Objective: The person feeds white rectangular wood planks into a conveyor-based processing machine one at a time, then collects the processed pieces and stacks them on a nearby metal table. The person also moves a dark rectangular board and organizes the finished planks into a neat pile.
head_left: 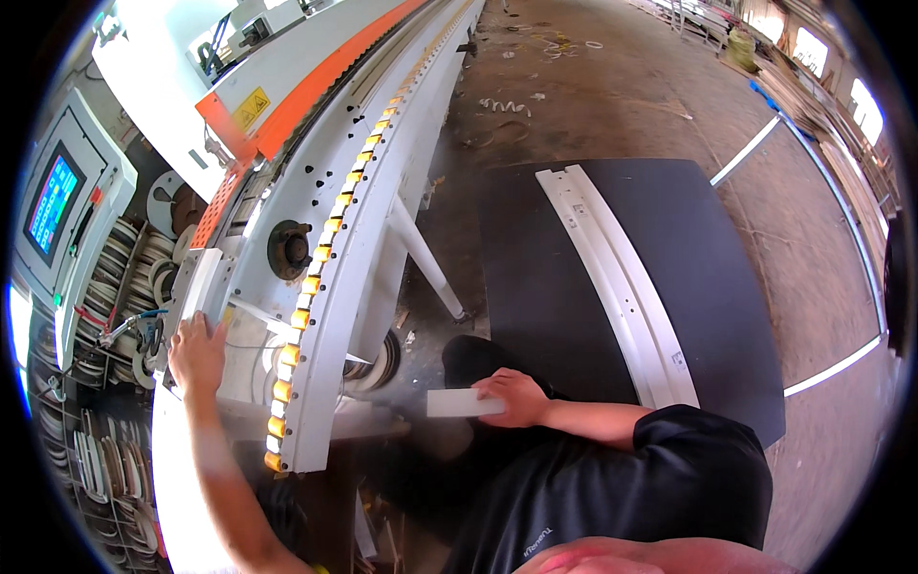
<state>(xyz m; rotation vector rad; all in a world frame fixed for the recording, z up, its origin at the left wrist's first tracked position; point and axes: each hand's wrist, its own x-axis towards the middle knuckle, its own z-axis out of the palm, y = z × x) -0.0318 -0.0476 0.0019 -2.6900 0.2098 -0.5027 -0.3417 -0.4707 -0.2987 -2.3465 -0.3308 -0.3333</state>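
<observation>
My left hand [197,356] lies at the near end of a white block-like piece [203,285] at the machine's infeed. Its fingers stretch forward over that end, with the thumb apart to the right. Closer to my body, my right hand [516,397] is closed around one end of a short white board strip [454,403]. The strip's free end points left, toward the machine. Part of the strip is hidden under the right fingers.
A rail with yellow and white rollers [322,253] runs along the machine, between my hands. To the left stands a control panel [55,206] above racked edging coils [129,263]. On the right, long white strips [622,287] lie on a dark board [545,277]. Scraps litter the floor [593,105].
</observation>
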